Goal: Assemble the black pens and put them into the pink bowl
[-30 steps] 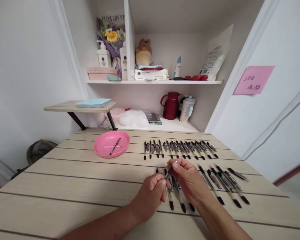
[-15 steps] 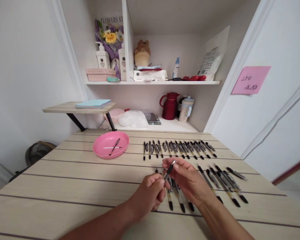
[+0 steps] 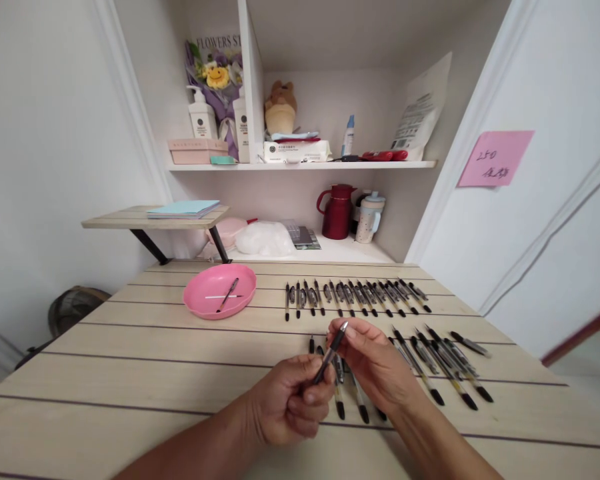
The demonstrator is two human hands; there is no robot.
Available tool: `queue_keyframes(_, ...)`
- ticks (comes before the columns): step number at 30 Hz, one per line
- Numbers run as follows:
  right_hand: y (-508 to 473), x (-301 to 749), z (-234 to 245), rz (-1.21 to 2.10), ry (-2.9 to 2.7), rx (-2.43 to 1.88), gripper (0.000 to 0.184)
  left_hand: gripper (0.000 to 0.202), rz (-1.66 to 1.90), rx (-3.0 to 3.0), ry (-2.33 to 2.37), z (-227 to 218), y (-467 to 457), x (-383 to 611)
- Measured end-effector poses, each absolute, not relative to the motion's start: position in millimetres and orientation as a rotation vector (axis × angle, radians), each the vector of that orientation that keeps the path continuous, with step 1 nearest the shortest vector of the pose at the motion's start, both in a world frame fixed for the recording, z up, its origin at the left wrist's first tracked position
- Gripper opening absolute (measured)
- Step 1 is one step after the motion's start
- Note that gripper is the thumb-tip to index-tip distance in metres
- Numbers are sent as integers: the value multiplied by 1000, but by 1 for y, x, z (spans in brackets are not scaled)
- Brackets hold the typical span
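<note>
A pen [image 3: 331, 353] with a dark grip and a silvery tip is tilted up between my hands. My left hand [image 3: 295, 400] is closed round its lower part, with the thumb along the barrel. At the tip end, my right hand [image 3: 377, 360] pinches with thumb and forefinger; its other fingers are curled behind. Under and behind my hands lie several pen parts, partly hidden, among them a clear barrel with a black end [image 3: 361, 408]. To the right is a group of capped pens and barrels [image 3: 453, 365]. Farther back runs a long row of pens and caps [image 3: 357, 298].
A pink dish [image 3: 193, 303] at the back left holds a pen and a thin white refill. Behind it stands a small raised shelf [image 3: 110, 217] with papers. A red jug [image 3: 337, 212] and a pale cup [image 3: 370, 219] stand in the cabinet.
My left fingers have shifted down and opened along the pen, so more of its dark barrel shows. My right hand stays at the tip. The view has moved slightly.
</note>
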State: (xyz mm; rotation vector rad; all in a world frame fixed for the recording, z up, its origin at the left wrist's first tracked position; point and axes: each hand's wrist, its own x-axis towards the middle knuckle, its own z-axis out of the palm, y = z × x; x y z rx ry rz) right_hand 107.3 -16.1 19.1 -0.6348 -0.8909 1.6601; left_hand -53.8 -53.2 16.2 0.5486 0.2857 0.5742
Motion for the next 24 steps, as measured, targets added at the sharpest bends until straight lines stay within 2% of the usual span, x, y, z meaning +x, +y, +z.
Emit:
queue_keyframes(7, -18, 105, 21, 1631, -943, -610, 14, 18, 632, 595, 372, 14, -55, -49)
queue_keyframes(10, -19, 105, 23, 1706, -924, -587, 21, 19, 643, 599, 397, 14, -54, -49)
queue_keyframes(15, -15, 106, 18, 1609, -925, -650, 12, 20, 658, 637, 430, 12, -54, -48)
queue_keyframes(21, -14, 106, 19, 1674, -935, -606, 19, 21, 691, 675, 446, 11, -53, -47)
queue_keyframes(24, -13, 105, 19, 1640, -942, -646, 16, 20, 721, 697, 497, 11, -52, -47)
